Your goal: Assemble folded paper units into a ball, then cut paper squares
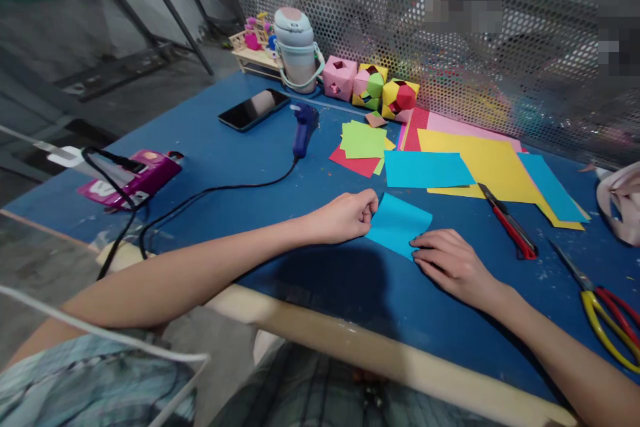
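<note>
A bright blue piece of paper (397, 221) lies at a slant near the front of the blue table, its upper right corner slightly raised. My left hand (350, 215) is closed on its left edge, the fingers curled in a pinch. At the lower right corner, my right hand (447, 259) grips the paper between bent fingers, the thumb partly hidden. Just behind lies a second blue paper strip (425, 169). To the right of my right hand is a red utility knife (510, 223) with its blade out.
Scissors (595, 300) lie at the right. Behind are yellow sheets (480, 160), green squares (363, 140) and folded paper balls (340, 78). A glue gun (304, 130), its cord, a phone (254, 109), a bottle (295, 53) and a purple packet (135, 180) occupy the left.
</note>
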`<state>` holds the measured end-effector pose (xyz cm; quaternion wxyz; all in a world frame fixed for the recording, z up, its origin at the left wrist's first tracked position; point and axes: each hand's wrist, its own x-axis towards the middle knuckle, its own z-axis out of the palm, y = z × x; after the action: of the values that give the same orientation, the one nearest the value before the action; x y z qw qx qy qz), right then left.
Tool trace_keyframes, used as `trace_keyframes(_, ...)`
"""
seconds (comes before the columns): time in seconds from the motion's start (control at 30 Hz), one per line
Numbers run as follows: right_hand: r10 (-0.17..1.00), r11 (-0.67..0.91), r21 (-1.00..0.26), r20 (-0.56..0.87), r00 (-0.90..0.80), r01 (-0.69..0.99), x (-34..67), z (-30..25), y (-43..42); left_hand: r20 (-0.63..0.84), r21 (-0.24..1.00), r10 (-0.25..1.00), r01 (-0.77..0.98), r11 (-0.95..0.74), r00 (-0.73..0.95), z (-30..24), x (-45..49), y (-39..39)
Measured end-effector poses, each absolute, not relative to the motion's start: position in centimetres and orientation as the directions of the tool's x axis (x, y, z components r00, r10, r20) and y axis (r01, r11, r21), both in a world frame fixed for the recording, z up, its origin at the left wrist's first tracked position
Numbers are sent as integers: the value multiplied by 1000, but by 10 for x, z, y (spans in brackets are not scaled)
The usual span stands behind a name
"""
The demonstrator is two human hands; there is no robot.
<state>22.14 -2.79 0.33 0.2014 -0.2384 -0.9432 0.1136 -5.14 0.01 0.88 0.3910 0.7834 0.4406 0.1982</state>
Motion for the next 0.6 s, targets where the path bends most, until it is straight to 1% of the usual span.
trace_keyframes(0.3, 500, 860, -303, 342, -796, 411, 218, 5, -31, -42, 778, 847, 550, -305, 530, 9, -52, -1)
trace_keyframes(0.6, 513, 831, -378, 240, -824, 407, 224, 10, -27, -67, 776, 854, 565, -280, 515, 13, -50, -2)
